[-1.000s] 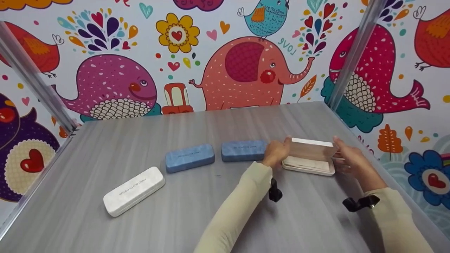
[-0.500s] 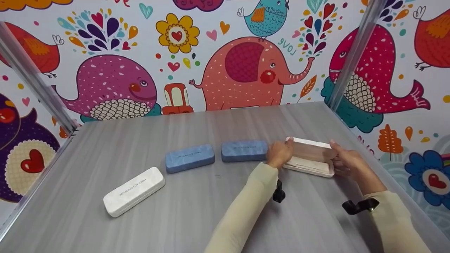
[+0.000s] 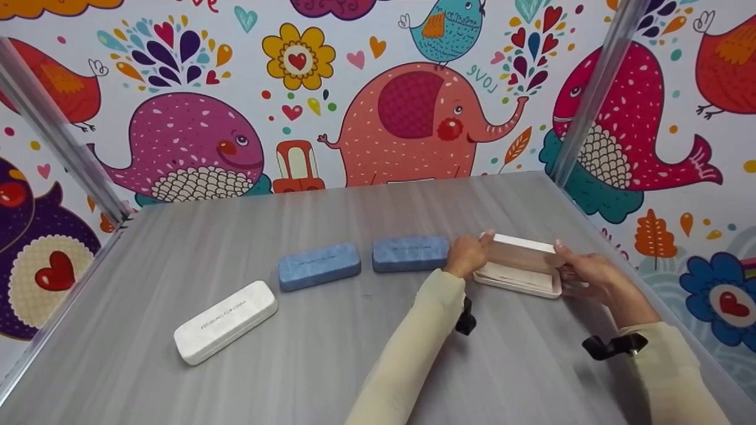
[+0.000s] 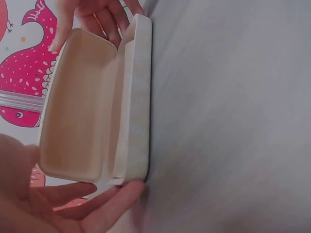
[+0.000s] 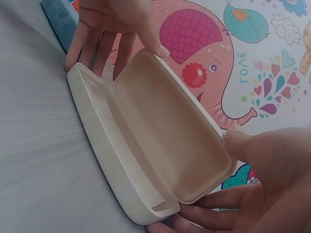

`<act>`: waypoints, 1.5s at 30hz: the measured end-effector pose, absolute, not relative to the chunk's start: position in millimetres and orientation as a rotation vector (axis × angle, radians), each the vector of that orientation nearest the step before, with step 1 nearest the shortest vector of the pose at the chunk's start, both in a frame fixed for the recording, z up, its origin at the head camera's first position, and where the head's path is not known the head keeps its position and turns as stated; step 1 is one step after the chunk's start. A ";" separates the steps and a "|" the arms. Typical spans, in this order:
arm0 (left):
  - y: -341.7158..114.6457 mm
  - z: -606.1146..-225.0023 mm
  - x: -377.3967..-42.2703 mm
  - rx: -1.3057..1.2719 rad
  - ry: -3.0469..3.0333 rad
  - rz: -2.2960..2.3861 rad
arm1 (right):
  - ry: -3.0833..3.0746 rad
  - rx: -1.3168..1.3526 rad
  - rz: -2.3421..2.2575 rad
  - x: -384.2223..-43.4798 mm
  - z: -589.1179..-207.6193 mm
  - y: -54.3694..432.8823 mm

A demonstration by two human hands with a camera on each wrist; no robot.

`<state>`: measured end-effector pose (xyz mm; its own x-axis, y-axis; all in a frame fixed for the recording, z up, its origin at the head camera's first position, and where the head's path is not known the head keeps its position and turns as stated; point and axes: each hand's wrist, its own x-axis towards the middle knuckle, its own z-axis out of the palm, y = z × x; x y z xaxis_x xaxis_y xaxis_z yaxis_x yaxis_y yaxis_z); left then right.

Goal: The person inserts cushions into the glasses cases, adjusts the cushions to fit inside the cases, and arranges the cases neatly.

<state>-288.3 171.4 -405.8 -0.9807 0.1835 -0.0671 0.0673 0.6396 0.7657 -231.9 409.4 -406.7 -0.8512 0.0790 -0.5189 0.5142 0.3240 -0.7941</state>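
At the right of the table, a white glasses case stands with its lid raised and its pale beige lining showing. A folded cloth with a zigzag edge lies in its base. My left hand holds the left end, thumb at the lid's rim and fingers against the end of the base. My right hand grips the opposite end, its thumb on the lid's rim and its fingers low by the hinge and base.
Two closed blue cases lie in the middle, the nearer one right beside my left hand. A closed white case with printed lettering lies slanted at the left. A patterned wall borders the grey table.
My right thumb has moved onto the lid's rim, and the lid has tipped slightly lower. My left hand has shifted a little at its end. The other cases stay put.
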 end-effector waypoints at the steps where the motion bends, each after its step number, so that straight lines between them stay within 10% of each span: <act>1: 170.6 -405.0 -288.8 0.220 2.703 1.275 | 2.214 0.513 -1.537 -231.4 -406.4 408.9; 45: 154.8 -413.4 -284.6 0.277 2.543 1.474 | 2.405 0.476 -1.465 -209.8 -420.1 394.7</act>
<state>-284.6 154.8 -413.4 -0.9648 0.2539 -0.0693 0.0659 0.4882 0.8702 -209.8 394.7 -420.1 -0.9051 0.1307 -0.4046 0.4194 0.4302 -0.7994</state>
